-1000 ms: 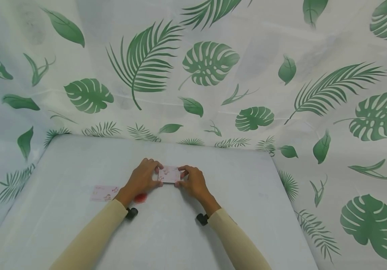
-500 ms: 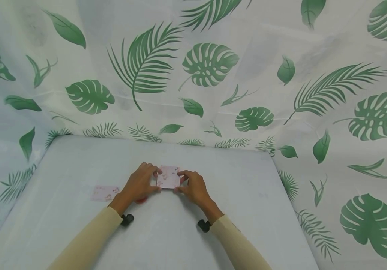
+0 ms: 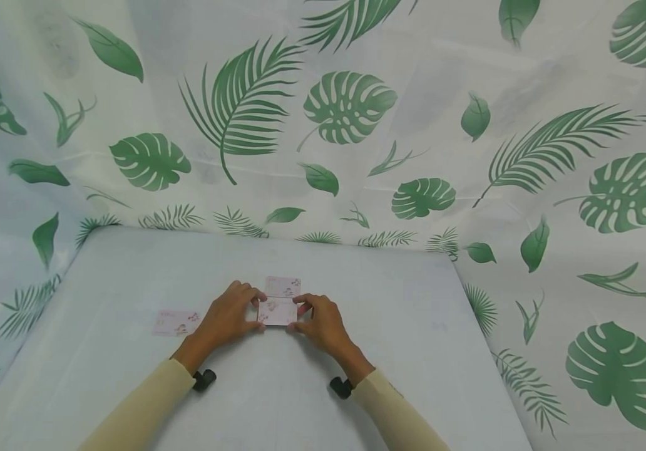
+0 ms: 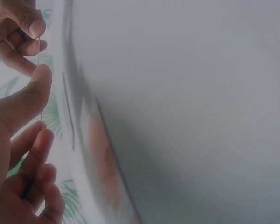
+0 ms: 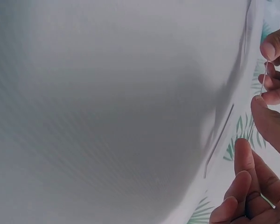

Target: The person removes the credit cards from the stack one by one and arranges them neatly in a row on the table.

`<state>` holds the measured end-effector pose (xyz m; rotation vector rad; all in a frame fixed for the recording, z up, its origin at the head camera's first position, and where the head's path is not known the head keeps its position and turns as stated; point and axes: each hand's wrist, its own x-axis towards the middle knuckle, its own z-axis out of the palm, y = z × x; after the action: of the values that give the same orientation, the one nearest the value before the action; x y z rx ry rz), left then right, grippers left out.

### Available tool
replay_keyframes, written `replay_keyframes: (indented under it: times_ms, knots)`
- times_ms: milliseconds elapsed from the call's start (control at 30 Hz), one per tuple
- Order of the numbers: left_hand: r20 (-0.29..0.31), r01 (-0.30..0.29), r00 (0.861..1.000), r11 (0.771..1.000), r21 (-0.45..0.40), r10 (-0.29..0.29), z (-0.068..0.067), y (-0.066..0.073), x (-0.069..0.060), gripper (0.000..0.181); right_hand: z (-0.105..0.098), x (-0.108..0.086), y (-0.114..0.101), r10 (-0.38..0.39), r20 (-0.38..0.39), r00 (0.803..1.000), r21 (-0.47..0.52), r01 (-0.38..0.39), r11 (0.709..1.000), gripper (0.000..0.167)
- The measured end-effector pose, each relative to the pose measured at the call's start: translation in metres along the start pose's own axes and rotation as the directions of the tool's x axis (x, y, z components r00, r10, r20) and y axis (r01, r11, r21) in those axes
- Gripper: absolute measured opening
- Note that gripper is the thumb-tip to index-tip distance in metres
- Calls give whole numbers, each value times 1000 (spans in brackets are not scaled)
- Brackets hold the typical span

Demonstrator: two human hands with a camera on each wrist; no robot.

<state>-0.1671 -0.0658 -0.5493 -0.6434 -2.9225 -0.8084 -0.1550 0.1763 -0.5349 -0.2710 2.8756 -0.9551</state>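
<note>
In the head view, a pink-and-white patterned card (image 3: 277, 312) is held by its two ends, the left hand (image 3: 226, 318) pinching its left end and the right hand (image 3: 325, 322) its right. Directly behind it lies a second, similar card (image 3: 283, 286) on the white table. Both wrist views show the held card nearly edge-on, a thin line between the fingertips of the left hand (image 4: 23, 135) and of the right hand (image 5: 266, 158).
A third pink-and-white card (image 3: 176, 322) lies flat on the white table (image 3: 278, 401), left of the left forearm. Leaf-patterned sheeting (image 3: 357, 163) rises behind the table and along its sides. A dark wrist device (image 3: 341, 387) is on the right wrist.
Both hands have drawn the held card toward the body, uncovering the card behind it. The red patch by the left wrist is no longer visible.
</note>
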Motion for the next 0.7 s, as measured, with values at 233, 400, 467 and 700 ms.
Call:
replay_keyframes:
  times_ms: [233,400,467,700]
  knots:
    - [0,8,1000,1000,3,-8,6,-1,-8,57,5,-7,1,7,14,1000,9,-7,1000,55]
    - [-10,-15,1000,1000,-1,15,8,-2,-13,56,7,-11,1,-1,9,1000,10,1,1000,54]
    - [-13,-22,1000,1000,-1,22,9,-2,-15,56,9,-12,2,-4,8,1000,6,4,1000,54]
    - [-8,-20,1000,1000,0,20,12,-4,-18,55,15,-15,2,11,17,1000,-24,-11,1000,53]
